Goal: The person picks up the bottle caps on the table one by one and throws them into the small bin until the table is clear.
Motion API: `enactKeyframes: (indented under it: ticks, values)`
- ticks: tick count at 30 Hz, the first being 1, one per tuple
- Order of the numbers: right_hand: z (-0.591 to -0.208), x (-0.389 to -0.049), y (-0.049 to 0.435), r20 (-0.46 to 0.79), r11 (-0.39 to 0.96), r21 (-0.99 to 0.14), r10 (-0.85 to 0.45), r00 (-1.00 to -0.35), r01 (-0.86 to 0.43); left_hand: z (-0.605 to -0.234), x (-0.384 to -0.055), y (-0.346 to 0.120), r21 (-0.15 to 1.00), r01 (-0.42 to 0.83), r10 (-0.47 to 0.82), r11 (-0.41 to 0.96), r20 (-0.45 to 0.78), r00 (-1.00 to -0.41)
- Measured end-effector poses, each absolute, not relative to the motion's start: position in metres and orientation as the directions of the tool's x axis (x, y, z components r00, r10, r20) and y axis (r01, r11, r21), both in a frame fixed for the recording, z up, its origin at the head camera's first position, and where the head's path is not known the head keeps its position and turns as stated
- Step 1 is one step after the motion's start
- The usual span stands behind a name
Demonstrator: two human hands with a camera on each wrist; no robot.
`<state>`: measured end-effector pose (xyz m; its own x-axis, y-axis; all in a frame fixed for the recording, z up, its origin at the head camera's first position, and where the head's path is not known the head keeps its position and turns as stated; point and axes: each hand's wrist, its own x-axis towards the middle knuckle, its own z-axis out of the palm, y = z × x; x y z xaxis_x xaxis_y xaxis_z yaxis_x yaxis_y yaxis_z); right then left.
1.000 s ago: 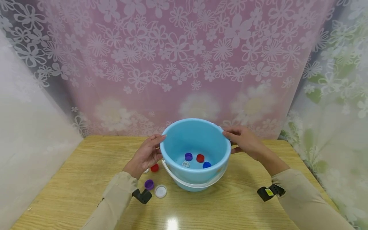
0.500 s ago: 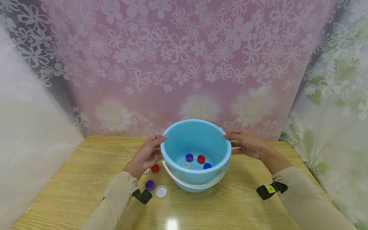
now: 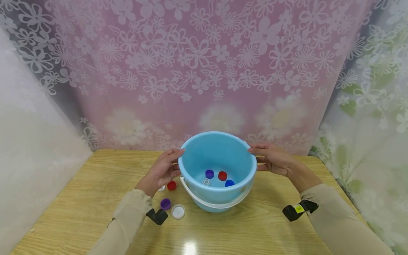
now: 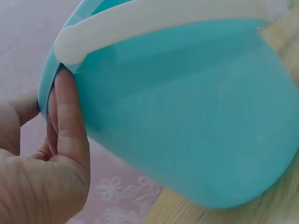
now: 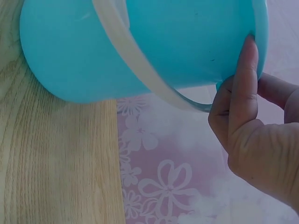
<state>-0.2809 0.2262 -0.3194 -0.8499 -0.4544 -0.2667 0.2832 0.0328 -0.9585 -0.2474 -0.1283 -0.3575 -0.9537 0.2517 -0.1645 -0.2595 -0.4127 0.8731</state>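
Two hands (image 3: 163, 170) (image 3: 274, 160) pinch the blue bucket (image 3: 216, 152) by its rim between the tabletop's (image 3: 95, 202) side edges, seemingly steadying it; shifting it needs even grip.

My head feed looks forward and down from the person's side of the desk (image 3: 267, 223), far enough back to take in the left hand (image 3: 159, 173), the right hand (image 3: 275, 159), the blue bucket (image 3: 213, 152) between them and the curtain (image 3: 204, 63) beyond. On the left wrist feed I'm close behind that hand, facing the bucket's outer wall, which slants across most of the picture. My right wrist feed, also close, faces the outer wall from the other side, rolled sideways so the desk runs up its left edge. Head and wrist views share bucket, white handle (image 3: 220, 205), desk and curtain.
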Motion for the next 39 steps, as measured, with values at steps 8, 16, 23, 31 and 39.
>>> enactKeyframes:
  ticks: [8, 16, 23, 31, 39]
  values:
    - [-0.321, -0.281, 0.226, -0.277, 0.018, -0.953, -0.458, -0.845, 0.302, -0.356, -0.244, -0.135, 0.982, -0.166, 0.11, -0.089, -0.156, -0.982]
    - [-0.322, -0.279, 0.225, -0.288, 0.002, -0.947, -0.443, -0.849, 0.32, -0.369, -0.237, -0.16, 0.981, -0.139, -0.02, 0.136, -0.138, -0.99]
    - [-0.321, -0.278, 0.227, -0.283, 0.009, -0.951, -0.434, -0.856, 0.31, -0.381, -0.223, -0.197, 0.923, -0.108, -0.013, 0.369, -0.112, -0.994]
    - [-0.321, -0.278, 0.228, -0.281, 0.021, -0.953, -0.428, -0.859, 0.302, -0.388, -0.214, -0.224, 0.828, -0.054, -0.034, 0.558, -0.042, -0.999]
    - [-0.319, -0.279, 0.225, -0.286, 0.017, -0.951, -0.434, -0.854, 0.309, -0.403, -0.211, -0.245, 0.62, -0.006, -0.021, 0.784, 0.017, -1.0]
